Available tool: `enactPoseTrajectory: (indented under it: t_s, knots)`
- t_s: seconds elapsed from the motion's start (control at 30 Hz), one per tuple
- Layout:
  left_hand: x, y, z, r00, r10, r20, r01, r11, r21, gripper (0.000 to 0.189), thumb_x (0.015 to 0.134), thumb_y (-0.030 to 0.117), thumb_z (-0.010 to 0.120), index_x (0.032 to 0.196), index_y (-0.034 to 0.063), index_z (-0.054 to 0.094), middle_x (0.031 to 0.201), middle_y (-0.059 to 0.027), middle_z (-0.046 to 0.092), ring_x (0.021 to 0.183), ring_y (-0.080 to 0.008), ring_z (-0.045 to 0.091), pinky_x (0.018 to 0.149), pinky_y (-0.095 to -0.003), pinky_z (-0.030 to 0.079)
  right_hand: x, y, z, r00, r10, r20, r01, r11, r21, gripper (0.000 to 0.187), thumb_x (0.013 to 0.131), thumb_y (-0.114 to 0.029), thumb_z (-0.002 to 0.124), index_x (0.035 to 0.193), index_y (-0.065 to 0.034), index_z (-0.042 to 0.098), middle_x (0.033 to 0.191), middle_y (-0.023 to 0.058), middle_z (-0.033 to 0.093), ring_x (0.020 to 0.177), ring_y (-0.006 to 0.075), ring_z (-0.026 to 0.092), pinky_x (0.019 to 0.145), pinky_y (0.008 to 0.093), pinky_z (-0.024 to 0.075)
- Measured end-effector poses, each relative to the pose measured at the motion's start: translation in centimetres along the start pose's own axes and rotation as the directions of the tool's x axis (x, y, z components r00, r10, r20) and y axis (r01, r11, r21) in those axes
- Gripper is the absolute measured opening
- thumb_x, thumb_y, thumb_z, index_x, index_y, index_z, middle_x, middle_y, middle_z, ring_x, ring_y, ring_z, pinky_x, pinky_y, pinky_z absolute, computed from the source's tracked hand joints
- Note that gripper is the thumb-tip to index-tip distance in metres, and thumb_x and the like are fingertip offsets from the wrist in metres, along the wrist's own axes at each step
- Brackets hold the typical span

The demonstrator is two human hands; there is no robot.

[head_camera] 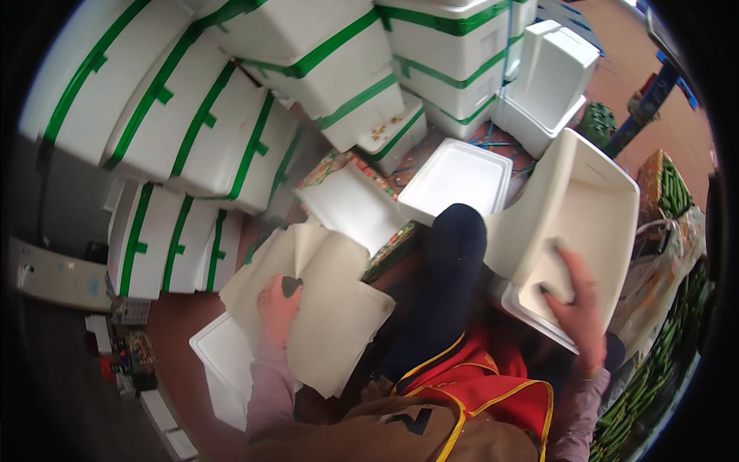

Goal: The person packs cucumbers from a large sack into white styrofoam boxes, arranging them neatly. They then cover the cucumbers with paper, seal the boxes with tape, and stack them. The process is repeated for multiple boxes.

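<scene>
My left hand (279, 306) is closed on the top sheet of a stack of beige paper (340, 289), which lies over white foam lids (222, 352). The paper rises in a fold just beyond its fingers. Over the open white foam box (600, 231) at my right hovers my right hand (577, 306), blurred, with fingers spread and nothing in them. Both hands have dark coverings on some fingertips. Whether the right hand touches the box wall, I cannot tell. The box tilts beside my knee, and its inside looks bare.
Taped white foam boxes (346, 52) stand stacked ahead and left. A white foam lid (456, 173) and a patterned carton (384, 173) lie before my knee. Long green vegetables (646, 392) lie along the right, beside plastic wrapping (652, 289). A blue metal post (646, 110) stands upper right.
</scene>
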State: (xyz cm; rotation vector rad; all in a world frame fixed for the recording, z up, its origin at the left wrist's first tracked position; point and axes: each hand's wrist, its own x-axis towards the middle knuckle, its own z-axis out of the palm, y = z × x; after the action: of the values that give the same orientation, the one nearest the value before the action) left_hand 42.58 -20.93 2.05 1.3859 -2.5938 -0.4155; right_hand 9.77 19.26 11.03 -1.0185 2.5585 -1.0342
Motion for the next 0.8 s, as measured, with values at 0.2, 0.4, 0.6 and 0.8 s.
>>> enactPoseTrajectory:
  t_s: [0.2, 0.4, 0.6, 0.8]
  knots:
    - [-2.9, 22.6, -0.1, 0.967, 0.191, 0.167, 0.107, 0.288, -0.952, 0.03, 0.09, -0.001, 0.061, 0.119, -0.0042, 0.059, 0.11, -0.0089, 0.066, 0.102, -0.0155, 0.063, 0.092, -0.0293, 0.05, 2.8, -4.4, 5.6, 0.91, -0.303, 0.283, 0.092, 0.813, 0.575, 0.099, 0.082, -0.03, 0.08, 0.156, 0.0026, 0.022, 0.144, 0.0275, 0.049, 0.137, 0.0321, 0.048, 0.111, 0.0395, 0.0378]
    - [2.3, 39.7, 2.3, 0.798, 0.602, -0.04, 0.017, -0.088, -0.996, 0.045, 0.095, 0.004, 0.054, 0.138, -0.006, 0.047, 0.13, -0.0156, 0.06, 0.112, -0.0242, 0.063, 0.095, -0.0362, 0.052, 9.0, 4.6, -2.4, 0.879, 0.364, -0.308, -0.084, 0.753, 0.652, 0.034, 0.093, -0.02, 0.063, 0.122, -0.004, 0.063, 0.079, 0.0062, 0.063, 0.067, 0.0101, 0.056, 0.059, 0.0288, 0.0462]
    - [10.9, 56.8, 11.4, 0.474, 0.844, -0.251, -0.79, 0.282, -0.544, 0.043, 0.087, 0.014, 0.07, 0.128, 0.0084, 0.061, 0.121, -0.0145, 0.063, 0.102, -0.0311, 0.066, 0.089, -0.0374, 0.053, 17.7, 29.2, -15.5, 0.711, 0.478, -0.515, -0.108, 0.799, 0.592, 0.029, 0.101, -0.015, 0.054, 0.122, 0.0016, 0.063, 0.104, 0.0026, 0.068, 0.088, 0.0091, 0.061, 0.076, 0.0245, 0.0493]
    - [15.8, 65.5, 23.5, 0.196, 0.978, 0.068, -0.98, 0.198, -0.026, 0.057, 0.09, 0.036, 0.067, 0.141, 0.0148, 0.051, 0.144, -0.0105, 0.051, 0.134, -0.0326, 0.046, 0.111, -0.0397, 0.038, 20.8, 43.0, -16.1, 0.629, 0.627, -0.46, -0.55, 0.777, 0.306, 0.037, 0.093, -0.029, 0.059, 0.119, -0.003, 0.062, 0.114, 0.0188, 0.066, 0.106, 0.0336, 0.061, 0.096, 0.0423, 0.0459]
